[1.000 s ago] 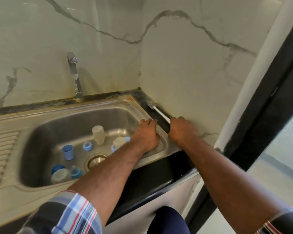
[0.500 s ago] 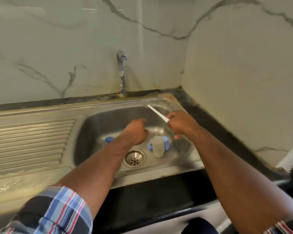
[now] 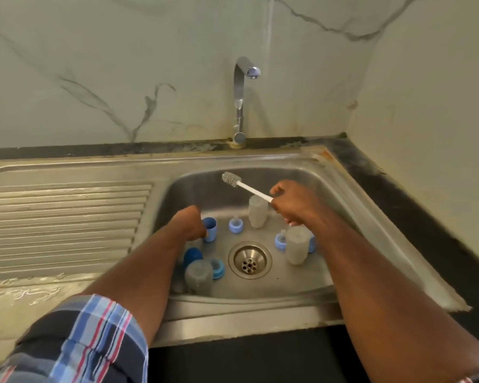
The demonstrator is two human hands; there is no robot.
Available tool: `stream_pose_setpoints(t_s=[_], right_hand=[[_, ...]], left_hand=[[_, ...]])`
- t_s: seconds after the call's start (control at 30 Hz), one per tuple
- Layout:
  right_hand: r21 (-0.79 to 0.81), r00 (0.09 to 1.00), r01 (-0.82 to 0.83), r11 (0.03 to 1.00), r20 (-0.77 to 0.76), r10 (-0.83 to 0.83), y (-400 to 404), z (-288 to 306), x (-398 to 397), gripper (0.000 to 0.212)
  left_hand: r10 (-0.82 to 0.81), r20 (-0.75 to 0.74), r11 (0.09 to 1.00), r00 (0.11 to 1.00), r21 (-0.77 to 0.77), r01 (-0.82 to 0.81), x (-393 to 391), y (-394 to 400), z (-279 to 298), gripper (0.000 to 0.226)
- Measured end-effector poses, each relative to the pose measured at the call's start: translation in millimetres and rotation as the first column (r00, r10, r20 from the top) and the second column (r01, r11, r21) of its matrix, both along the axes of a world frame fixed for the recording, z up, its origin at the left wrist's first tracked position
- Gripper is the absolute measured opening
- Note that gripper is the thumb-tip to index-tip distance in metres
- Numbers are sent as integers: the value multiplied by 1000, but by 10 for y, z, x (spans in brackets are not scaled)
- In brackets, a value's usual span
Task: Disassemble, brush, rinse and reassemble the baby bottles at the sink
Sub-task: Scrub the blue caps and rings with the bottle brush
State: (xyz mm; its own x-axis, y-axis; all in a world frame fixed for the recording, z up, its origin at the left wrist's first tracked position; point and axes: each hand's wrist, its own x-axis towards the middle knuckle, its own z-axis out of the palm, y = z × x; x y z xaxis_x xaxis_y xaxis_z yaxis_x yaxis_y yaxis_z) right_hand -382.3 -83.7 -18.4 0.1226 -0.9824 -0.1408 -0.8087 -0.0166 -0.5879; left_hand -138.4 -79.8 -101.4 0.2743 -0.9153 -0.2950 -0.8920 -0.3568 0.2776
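Both hands are down in the steel sink (image 3: 310, 172), where the baby bottle parts lie scattered around the drain (image 3: 250, 260). The right hand (image 3: 293, 201) is curled around the white handle of a bottle brush (image 3: 245, 187), a closed grip, with the grey bristle head pointing far and left, in the air above the sink floor. The left hand (image 3: 190, 222) reaches to the left side of the basin, its fingers bent round a blue cup-shaped cap (image 3: 210, 229) that stands upright (the fingertips are hidden behind the hand, so how firmly it holds I cannot tell). One cloudy bottle body (image 3: 257, 211) stands on the far side of the drain, just under the brush handle, with a blue nipple ring (image 3: 236, 224) beside it on the left. A second bottle body (image 3: 297, 244) stands to the right of the drain, with another blue ring (image 3: 280, 241) touching its left side. Near left, a third bottle body (image 3: 198, 276) stands with a blue ring (image 3: 217, 268) at its right and a darker blue cap (image 3: 193, 255) just beyond it. The tap (image 3: 239, 100) rises at the far edge, with no water showing. A ribbed draining board (image 3: 64, 222) spreads to the left.
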Motion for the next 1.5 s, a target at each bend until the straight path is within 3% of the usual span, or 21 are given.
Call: stream_pose_setpoints(t_s=[0.07,0.33,0.43,0.5,0.6,0.7,0.8,0.9,1.0,1.2,1.33,1.5], right_hand=[[-41,998,-57,998,-18,56,-45,-36,-25,30],[-44,977,-94,995,-195,83,-122,-94,-6,18],[-65,986,-88,994,-145,78,-124,-108,-2,18],[-101,991,-119,988,-82,111,-98,-86,2,19],[-145,988,-152,978,-37,148,-41,-30,25,21],[-148,988,-148,978,30,154,27,40,45,16],[-156,978,-173,972,91,189,108,120,67,14],[-161,962,-237,958,99,255,158,248,165,27],[-172,954,-297,939,-28,297,170,367,303,39],[-200,964,-264,944,-91,250,264,179,327,39],[-224,962,-265,938,-128,241,227,185,284,40],[-228,943,-299,927,-222,250,313,172,299,41]], left_hand=[[8,-12,1000,1000,30,-8,11,-50,-21,72],[-15,-49,998,999,67,18,-2,-221,-156,53],[40,-111,997,993,-60,-46,-5,-208,-129,48],[107,-244,967,964,-199,-158,-13,-169,-17,48],[140,-512,903,847,-284,-321,-25,-39,221,42],[77,-758,887,647,-245,-392,-43,190,389,40],[7,-891,867,453,-220,-447,-49,434,493,43],[-58,-945,843,321,-219,-491,4,480,526,46],[-65,-977,819,202,-168,-549,53,416,558,45],[-36,-998,736,-52,9,-677,75,259,590,24],[-47,-996,703,-77,22,-711,67,188,532,19],[-59,-980,702,-188,94,-706,68,188,547,21]])
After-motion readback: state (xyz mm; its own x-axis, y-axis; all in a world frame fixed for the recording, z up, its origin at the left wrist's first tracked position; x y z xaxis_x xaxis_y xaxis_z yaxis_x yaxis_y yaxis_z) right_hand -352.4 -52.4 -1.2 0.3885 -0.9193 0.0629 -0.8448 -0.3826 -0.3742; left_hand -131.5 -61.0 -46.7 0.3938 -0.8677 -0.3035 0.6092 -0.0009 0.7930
